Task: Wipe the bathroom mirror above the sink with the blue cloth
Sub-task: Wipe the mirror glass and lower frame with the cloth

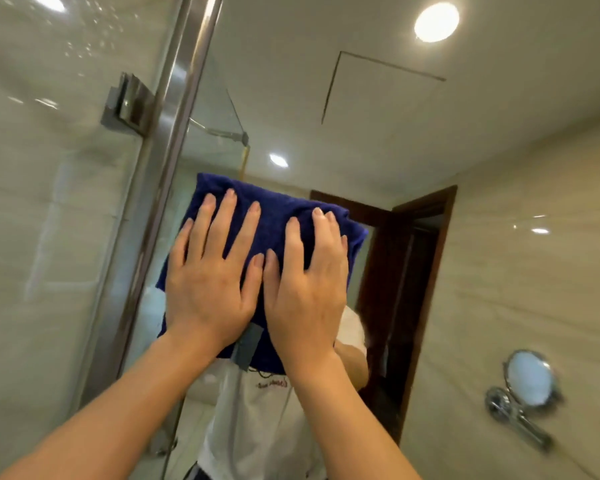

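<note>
Head: both hands [257, 271] flat on blue cloth [274, 216].

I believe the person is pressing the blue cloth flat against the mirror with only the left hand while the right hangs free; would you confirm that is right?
Not quite: the head view shows both hands pressing the blue cloth flat against the mirror, left hand and right hand side by side.

2 flat hands, left hand [208, 289] and right hand [305, 292], on blue cloth [274, 216] against mirror [378, 140].
</note>
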`<move>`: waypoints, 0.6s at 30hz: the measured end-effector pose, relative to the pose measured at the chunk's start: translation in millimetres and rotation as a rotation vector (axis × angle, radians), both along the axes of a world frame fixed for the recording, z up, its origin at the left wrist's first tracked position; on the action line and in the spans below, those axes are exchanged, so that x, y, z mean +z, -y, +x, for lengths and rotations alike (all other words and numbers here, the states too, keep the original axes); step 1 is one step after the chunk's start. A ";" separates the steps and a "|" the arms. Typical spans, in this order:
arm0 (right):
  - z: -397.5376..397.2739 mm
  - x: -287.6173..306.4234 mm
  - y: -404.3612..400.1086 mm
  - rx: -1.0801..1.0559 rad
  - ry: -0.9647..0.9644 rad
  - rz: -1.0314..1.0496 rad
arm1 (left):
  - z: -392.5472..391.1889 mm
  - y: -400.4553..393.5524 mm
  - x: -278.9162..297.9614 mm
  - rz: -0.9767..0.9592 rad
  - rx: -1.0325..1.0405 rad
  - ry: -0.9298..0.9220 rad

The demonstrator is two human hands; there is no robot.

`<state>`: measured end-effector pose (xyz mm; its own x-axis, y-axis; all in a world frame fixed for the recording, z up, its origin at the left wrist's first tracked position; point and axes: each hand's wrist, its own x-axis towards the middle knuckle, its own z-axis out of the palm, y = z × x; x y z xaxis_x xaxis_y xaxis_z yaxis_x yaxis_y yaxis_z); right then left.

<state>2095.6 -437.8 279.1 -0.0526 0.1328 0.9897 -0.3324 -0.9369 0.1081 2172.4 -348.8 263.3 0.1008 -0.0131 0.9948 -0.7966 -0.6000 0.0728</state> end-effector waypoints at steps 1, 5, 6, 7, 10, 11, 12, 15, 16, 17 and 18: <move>5.4 -13.0 -4.5 -0.002 -0.021 -0.010 | 2.8 -5.0 -15.6 -0.004 0.010 -0.017; 17.7 -43.1 -16.8 -0.043 -0.062 -0.035 | 10.4 -15.7 -44.3 0.020 0.036 -0.057; 19.4 -37.8 -18.8 -0.061 -0.063 -0.048 | 13.0 -16.3 -40.0 0.022 0.048 -0.056; 21.9 -27.2 -21.1 -0.073 -0.071 -0.066 | 15.4 -16.5 -31.5 0.011 0.058 -0.056; 31.9 22.0 -28.5 -0.057 -0.049 -0.075 | 20.4 -15.7 7.0 -0.063 0.065 -0.080; 33.7 35.8 -29.9 -0.041 -0.028 -0.065 | 21.4 -15.4 17.8 -0.078 0.062 -0.087; 34.8 44.0 -29.9 -0.029 -0.009 -0.061 | 22.3 -14.9 25.2 -0.088 0.054 -0.085; 34.7 39.3 -24.8 0.006 0.023 -0.043 | 24.6 -14.6 28.1 -0.086 0.043 -0.051; 33.4 34.1 -24.1 0.027 0.030 -0.031 | 24.4 -14.7 24.9 -0.087 0.044 -0.042; 32.1 29.4 -24.1 0.047 0.031 -0.016 | 23.4 -14.1 20.3 -0.093 0.044 -0.039; 30.2 23.9 -23.8 0.057 0.023 -0.006 | 21.3 -12.9 13.7 -0.098 0.041 -0.040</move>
